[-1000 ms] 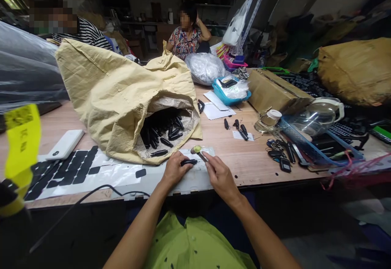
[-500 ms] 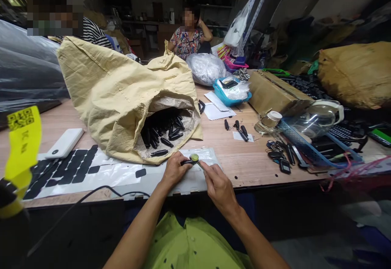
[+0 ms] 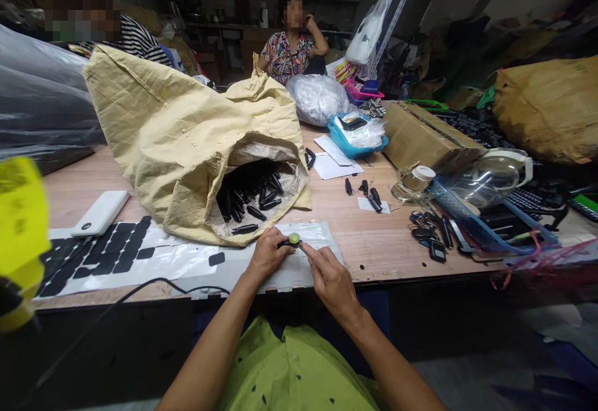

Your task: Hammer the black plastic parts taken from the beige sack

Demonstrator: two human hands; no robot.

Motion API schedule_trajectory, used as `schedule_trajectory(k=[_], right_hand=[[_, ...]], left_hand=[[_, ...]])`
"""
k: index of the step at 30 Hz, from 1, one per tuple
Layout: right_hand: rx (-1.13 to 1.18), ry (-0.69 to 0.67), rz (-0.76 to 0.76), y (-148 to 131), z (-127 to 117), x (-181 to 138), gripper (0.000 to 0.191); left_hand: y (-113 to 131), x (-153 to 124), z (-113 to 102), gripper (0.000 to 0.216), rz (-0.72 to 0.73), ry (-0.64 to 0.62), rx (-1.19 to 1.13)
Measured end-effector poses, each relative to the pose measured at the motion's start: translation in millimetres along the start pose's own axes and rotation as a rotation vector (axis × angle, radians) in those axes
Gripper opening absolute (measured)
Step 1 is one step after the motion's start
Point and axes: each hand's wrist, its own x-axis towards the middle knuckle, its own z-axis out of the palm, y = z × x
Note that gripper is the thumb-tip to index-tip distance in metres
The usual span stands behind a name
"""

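My left hand (image 3: 267, 254) is closed on a slim black piece (image 3: 286, 243) just above the front of the table. A small round yellow-green disc (image 3: 294, 238) sits at the piece's right end; what it belongs to is too small to tell. My right hand (image 3: 331, 277) pinches a thin tool (image 3: 303, 246) whose tip meets the black piece beside the disc; its kind is unclear. Under both hands lies a pale translucent sheet (image 3: 280, 281). Beyond my left hand, a cream sack (image 3: 187, 143) lies with its mouth toward me, holding many black tapered pieces (image 3: 268, 199).
On the left lie a white power bank (image 3: 100, 213) with a cable and a sheet of black stickers (image 3: 112, 252). To the right are loose black pieces (image 3: 374, 198), a blue basket (image 3: 486, 230), a glass jar (image 3: 413, 184) and a cardboard box (image 3: 420, 137). Two people sit across the table.
The view has shifted slightly. Both hands stay together at the black piece, with the tool tip still against it and only small finger movement.
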Motion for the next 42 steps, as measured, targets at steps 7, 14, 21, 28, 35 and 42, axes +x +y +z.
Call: schedule_trajectory(k=[7,14,21,28,35,42], right_hand=[[0.022,0.036,0.014,5,-2,0,0.041],[-0.047,0.021,0.029,17,2,-1,0.042],[-0.352,0.091,0.185,82,0,51,0.037],[-0.53,0.114,0.219,121,15,69,0.032],[-0.557,0.089,0.254,115,18,67,0.034],[-0.581,0.103,0.239,115,17,67,0.032]], left_hand=[[-1,-2,1,0.01,0.025,0.025,-0.002],[-2,-4,2,0.009,0.041,0.03,0.01],[-4,-5,4,0.008,0.063,0.04,0.088],[-3,-4,1,0.015,0.081,-0.028,0.162],[29,-44,-2,0.023,0.202,-0.153,0.042],[14,-106,55,0.04,0.1,-0.724,0.021]])
